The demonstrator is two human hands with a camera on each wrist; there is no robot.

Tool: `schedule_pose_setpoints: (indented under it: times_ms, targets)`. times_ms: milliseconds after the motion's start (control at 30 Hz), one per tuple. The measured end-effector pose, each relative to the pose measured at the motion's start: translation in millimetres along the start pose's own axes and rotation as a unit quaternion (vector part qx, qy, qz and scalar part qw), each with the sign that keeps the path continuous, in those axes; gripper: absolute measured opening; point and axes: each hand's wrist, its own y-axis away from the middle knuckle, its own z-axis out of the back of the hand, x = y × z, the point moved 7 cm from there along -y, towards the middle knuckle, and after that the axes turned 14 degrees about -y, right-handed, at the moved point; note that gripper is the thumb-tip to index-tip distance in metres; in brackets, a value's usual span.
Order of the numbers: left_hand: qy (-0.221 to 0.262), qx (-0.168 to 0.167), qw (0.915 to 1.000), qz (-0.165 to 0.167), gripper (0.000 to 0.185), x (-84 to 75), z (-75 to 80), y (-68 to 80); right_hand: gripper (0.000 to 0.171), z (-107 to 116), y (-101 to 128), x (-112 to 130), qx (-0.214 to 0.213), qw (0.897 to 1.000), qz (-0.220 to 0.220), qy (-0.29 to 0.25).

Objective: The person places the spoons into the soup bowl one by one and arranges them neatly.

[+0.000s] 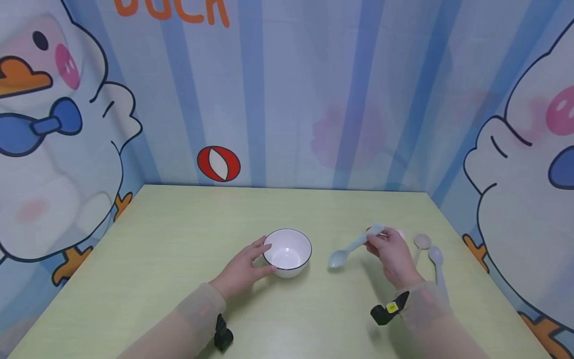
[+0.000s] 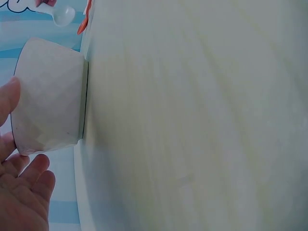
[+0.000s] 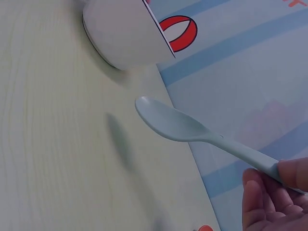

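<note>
A white bowl (image 1: pixel 287 249) with a dark rim stands upright at the middle of the table. My left hand (image 1: pixel 244 267) holds its left side, thumb and fingers at the rim; the left wrist view shows the bowl's outer wall (image 2: pixel 50 96) and the thumb (image 2: pixel 8 98) against it. To the right of the bowl, my right hand (image 1: pixel 392 254) pinches a pale blue-green spoon (image 1: pixel 356 243) by the handle end. The spoon's bowl end (image 3: pixel 173 122) points toward the white bowl and hangs above the table, its shadow below.
Right of my right hand lie a beige spoon (image 1: pixel 422 242) and a pale lavender spoon (image 1: pixel 436 257). Partly hidden behind that hand are a pinkish piece (image 1: pixel 400 233) and something red-orange (image 3: pixel 205 228). A cartoon-printed curtain (image 1: pixel 291 99) rises behind the light wooden table (image 1: pixel 179 219).
</note>
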Motion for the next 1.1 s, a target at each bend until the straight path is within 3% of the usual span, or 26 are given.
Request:
schedule_pose_setpoints:
  times_ms: [300,667,1100]
  targets:
    - [-0.002,0.000,1.0000,0.001,0.069,0.7,0.7,-0.9,0.056,-12,-1,2,0.002,1.000,-0.010,-0.025]
    - [0.005,0.004,1.0000,0.000,0.069,0.1,-0.4,-0.8,0.060,-30,-6,11,0.019,1.000,-0.002,-0.013]
    - [0.015,0.004,0.9998,-0.011,0.070,-0.9,-1.1,-3.3,0.062,-74,-21,28,0.067,0.997,0.010,-0.029]
